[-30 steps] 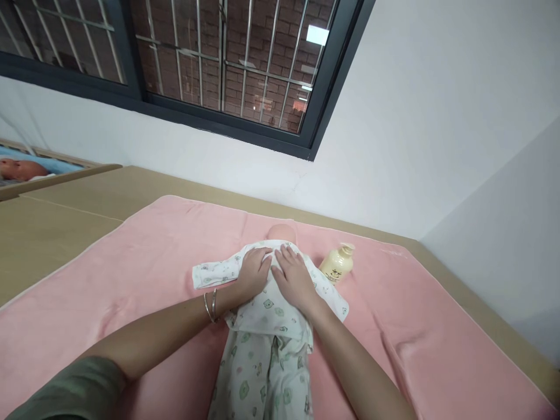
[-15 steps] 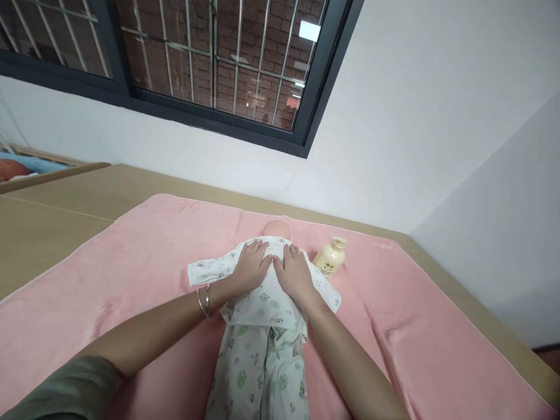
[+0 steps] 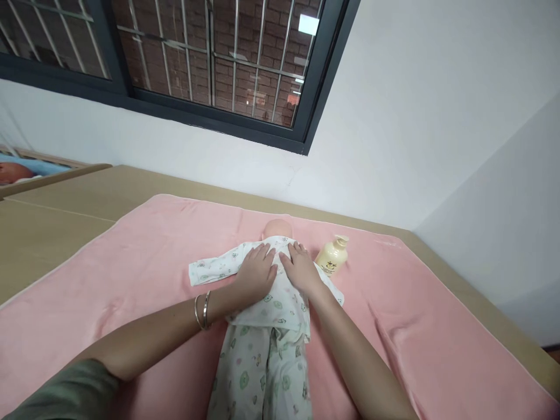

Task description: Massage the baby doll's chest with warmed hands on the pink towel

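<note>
A doll (image 3: 268, 303) in a white printed suit is lying lengthwise on the pink blanket (image 3: 131, 262), its head (image 3: 276, 228) pointing far and its legs running near, out of the bottom of the view. The left hand (image 3: 258, 271) and the right hand (image 3: 301, 269) are resting side by side on its upper body, palms down and fingers spread flat, gripping nothing; the doll is lying directly under both. The suit is looking thin, soft and light, likely to wrinkle and slide over the body beneath, so pinching a fold of cloth would probably shift only the fabric. The body seems firmer and not fragile; holding it around the trunk under the arms, with the head supported, looks the surest way. One sleeve (image 3: 210, 269) is trailing out to the left. A cream pump bottle (image 3: 332, 256) is lying just right of the doll's shoulder, near the right hand but apart from it
</note>
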Motion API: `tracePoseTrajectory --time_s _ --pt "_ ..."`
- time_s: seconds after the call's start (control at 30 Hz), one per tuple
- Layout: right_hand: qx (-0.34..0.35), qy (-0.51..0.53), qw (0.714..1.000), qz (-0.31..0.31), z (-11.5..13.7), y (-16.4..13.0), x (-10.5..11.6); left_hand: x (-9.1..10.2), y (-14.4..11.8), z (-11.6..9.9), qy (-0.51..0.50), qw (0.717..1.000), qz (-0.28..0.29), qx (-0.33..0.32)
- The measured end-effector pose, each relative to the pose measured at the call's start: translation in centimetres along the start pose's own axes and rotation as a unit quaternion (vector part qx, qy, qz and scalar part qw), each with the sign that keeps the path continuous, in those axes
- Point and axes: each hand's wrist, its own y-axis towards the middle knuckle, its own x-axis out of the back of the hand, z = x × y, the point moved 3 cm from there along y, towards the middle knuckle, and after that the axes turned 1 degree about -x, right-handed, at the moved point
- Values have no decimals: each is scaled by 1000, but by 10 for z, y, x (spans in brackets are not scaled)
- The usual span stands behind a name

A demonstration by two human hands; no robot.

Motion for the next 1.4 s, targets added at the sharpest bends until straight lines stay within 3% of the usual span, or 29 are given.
tracePoseTrajectory --time_s 0.17,0.3,0.57,0.7,0.93,1.13,1.27,1.4 --pt "5 -39 999 -16 21 -20 -5 3 20 16 -31 995 62 75" --pt "33 -59 997 -21 35 -32 -5 4 27 20 -34 994 71 80" --pt "36 -1 999 -12 3 -3 -1 -1 -3 -9 54 998 7 18" --pt "25 -26 999 -40 8 -8 -7 6 -1 -10 41 997 54 29" --pt "48 -55 996 -55 31 -34 -10 14 21 10 12 988 131 85" --pt "97 30 994 -44 8 -14 -9 11 20 10 44 992 91 72" --pt "58 61 996 -24 -11 1 -9 6 1 -11 99 992 63 41" --pt "33 19 999 -27 -5 -3 -6 5 -8 -21 103 992 70 16"
